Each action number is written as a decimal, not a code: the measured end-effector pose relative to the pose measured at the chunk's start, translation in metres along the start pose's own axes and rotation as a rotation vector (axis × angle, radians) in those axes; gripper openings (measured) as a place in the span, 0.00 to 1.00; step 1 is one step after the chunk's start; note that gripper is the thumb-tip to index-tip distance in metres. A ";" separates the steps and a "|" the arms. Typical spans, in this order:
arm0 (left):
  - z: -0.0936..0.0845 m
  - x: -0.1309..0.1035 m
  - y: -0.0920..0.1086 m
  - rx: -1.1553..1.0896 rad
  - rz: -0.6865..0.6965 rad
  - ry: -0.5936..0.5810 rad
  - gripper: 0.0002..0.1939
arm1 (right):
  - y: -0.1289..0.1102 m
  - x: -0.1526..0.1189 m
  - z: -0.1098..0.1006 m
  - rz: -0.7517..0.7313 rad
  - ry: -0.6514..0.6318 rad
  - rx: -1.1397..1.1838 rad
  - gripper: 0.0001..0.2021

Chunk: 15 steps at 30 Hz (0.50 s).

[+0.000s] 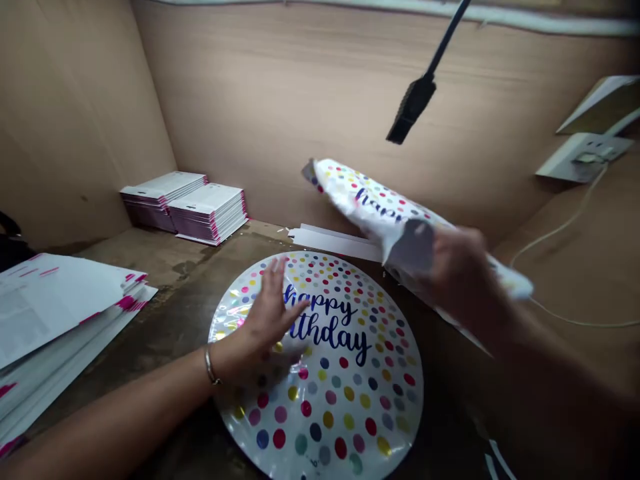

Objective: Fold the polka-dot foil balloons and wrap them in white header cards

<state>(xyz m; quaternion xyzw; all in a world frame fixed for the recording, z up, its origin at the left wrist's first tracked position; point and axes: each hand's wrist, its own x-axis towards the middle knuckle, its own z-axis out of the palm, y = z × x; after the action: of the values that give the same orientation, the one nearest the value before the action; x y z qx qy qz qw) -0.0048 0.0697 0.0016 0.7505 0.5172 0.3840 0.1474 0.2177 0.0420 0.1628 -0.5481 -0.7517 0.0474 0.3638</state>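
A flat, round foil balloon point(345, 393) lies on the dark table in front of me, white with coloured dots and blue "happy birthday" lettering. My left hand point(273, 310) is spread over its left part, covering some letters; whether the palm presses on the foil I cannot tell. A metal bangle circles that wrist. To the right, my right hand point(463, 267), blurred by motion, grips a second foil balloon point(350, 190) with the same dots and "happ" visible. This one is raised, bent and tilted, and a plain silvery patch of it shows near the fingers.
Two stacks of white-and-pink printed cards point(210, 210) stand at the back left. Larger printed sheets point(60, 300) are piled at the left edge. White strips point(335, 241) lie by the back panel. A black clip point(413, 107) hangs from above; a wall socket point(583, 157) with a cable is at right.
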 end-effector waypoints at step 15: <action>-0.060 -0.074 -0.043 0.214 0.414 -0.416 0.14 | 0.045 -0.181 0.041 -0.061 -0.590 -0.209 0.36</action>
<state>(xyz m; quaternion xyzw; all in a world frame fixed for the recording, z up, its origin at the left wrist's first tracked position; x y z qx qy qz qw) -0.0898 0.0112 -0.0169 0.9137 0.3494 0.1875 0.0890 0.2535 -0.0819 0.0220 -0.5224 -0.8416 0.1160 0.0731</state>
